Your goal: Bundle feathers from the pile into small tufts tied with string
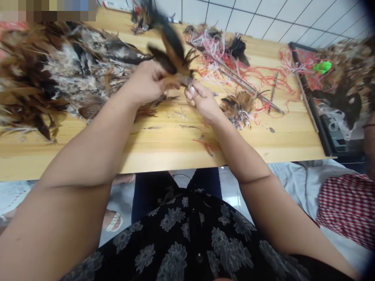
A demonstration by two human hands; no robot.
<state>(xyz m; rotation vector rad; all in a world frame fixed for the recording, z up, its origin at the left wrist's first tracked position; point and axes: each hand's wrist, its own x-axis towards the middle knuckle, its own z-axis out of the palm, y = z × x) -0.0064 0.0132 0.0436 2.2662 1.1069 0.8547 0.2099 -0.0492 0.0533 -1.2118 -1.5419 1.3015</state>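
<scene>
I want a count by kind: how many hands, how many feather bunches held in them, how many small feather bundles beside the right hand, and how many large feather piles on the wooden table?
Hands: 2, the left hand and the right hand
Held feather bunch: 1
Small feather bundle beside the right hand: 1
Large feather pile: 1
Total: 5
</scene>
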